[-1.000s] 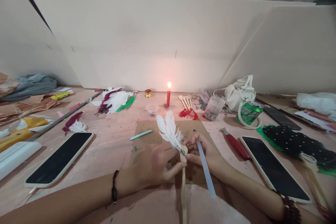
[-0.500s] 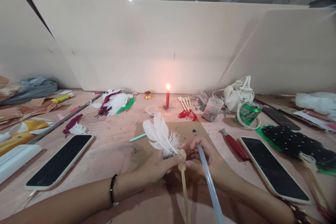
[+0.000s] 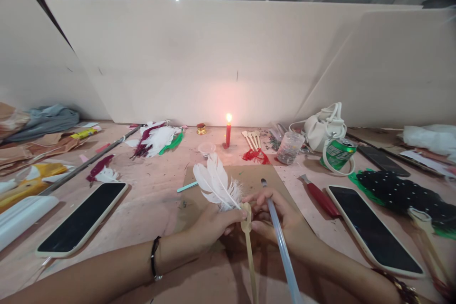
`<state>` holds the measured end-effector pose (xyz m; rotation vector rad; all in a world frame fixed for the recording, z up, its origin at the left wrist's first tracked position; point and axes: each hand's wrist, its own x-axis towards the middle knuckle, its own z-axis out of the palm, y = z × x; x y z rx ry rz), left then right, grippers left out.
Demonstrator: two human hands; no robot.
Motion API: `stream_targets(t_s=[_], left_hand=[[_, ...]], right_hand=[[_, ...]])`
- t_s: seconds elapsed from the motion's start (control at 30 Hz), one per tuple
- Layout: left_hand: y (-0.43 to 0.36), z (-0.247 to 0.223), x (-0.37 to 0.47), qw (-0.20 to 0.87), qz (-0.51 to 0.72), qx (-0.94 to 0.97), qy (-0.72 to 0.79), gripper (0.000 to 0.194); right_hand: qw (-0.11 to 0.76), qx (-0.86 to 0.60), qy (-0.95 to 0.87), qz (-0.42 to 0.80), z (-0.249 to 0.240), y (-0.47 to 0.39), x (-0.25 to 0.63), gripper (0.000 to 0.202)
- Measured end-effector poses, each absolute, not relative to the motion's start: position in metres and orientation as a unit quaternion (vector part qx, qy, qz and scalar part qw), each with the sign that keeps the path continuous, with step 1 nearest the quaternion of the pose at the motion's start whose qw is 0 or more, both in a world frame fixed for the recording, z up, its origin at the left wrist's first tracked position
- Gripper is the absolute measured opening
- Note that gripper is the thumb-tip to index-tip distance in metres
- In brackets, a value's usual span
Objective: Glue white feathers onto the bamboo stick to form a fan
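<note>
White feathers [image 3: 218,183] stand up from the head of a thin wooden stick [image 3: 249,251]. My left hand [image 3: 217,223] is closed around the feather base and the stick's head, its thumb on top. Between the fingers of my right hand [image 3: 278,216] rests a translucent glue stick [image 3: 284,247] with a dark upper tip; these fingers also touch the side of the wooden head. Beneath both hands lies a brown board [image 3: 235,173]. Behind them a red candle [image 3: 228,137] burns upright.
Phones lie at left [image 3: 83,221] and right [image 3: 374,228]. A red-handled knife [image 3: 322,197], green can [image 3: 338,154], plastic cup [image 3: 290,147] and white bag [image 3: 322,128] are on the right. Loose feathers [image 3: 156,138] lie back left; small wooden sticks with red tassels [image 3: 255,154] lie near the candle.
The view has shifted very slightly. My right thumb and fingers have moved a little against the wooden head; both hands keep their hold.
</note>
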<state>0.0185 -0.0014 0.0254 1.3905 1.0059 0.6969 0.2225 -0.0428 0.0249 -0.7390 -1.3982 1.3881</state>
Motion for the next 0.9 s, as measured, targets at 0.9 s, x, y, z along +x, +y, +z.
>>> stream_targets(t_s=[0.9], left_hand=[[-0.002,0.013,0.02,0.584,0.287,0.679,0.341,0.041]], right_hand=[[0.519,-0.374,-0.531,0.556,0.022,-0.027,0.231,0.044]])
